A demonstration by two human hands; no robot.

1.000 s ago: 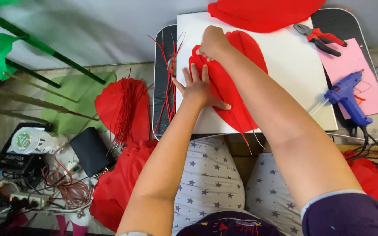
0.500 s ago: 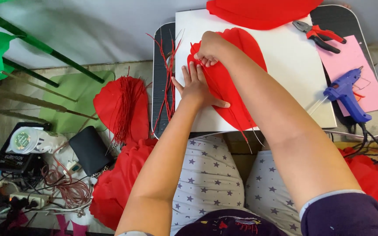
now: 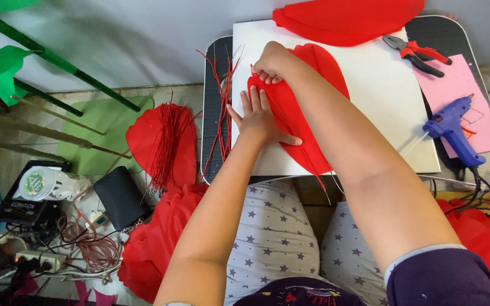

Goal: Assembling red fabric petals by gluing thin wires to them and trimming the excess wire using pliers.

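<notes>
Red petal (image 3: 307, 96) pinned flat by spread left hand (image 3: 258, 116) so right hand (image 3: 271, 62), just above, pinches its top edge on white board (image 3: 381, 96).

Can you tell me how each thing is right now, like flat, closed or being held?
red paper petal: flat on the white board, pressed by both hands
left hand: open, flat on the petal
right hand: fingers curled on the petal's top edge
pliers: closed, lying untouched
glue gun: lying down, unheld
</notes>
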